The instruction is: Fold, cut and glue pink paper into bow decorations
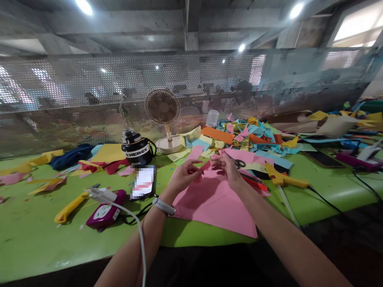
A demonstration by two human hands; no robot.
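Green-covered table (26, 239), contents as follows. Far left: yellow-handled tool (70, 208), lying slantwise; beside it, purple power block (106, 211) with white plug (103, 195), its white cable (141, 239) crossing in front of the left forearm. Behind: dark blue cloth (72, 155), bunched, among coloured paper scraps. Next: black bottle (137, 150), upright, lettered "ENERGY"; phone (143, 181) before it, screen lit. Left hand (187, 174), pale-banded watch at wrist: fingers curved inward over the pink paper; whether they pinch anything, cannot tell. Small fan (163, 107), upright, behind. Centre: pink paper (215, 211), flat beneath both hands, near corner at the table's front edge. Right hand (228, 170): fingers bent, facing the left, the two apart; grip likewise cannot be told. Scissors (235, 160), dark-handled, just beside it. Right: yellow glue gun (287, 179), on its side, corded; dark phone (323, 159), flat; second purple block (359, 161), at the edge of view.
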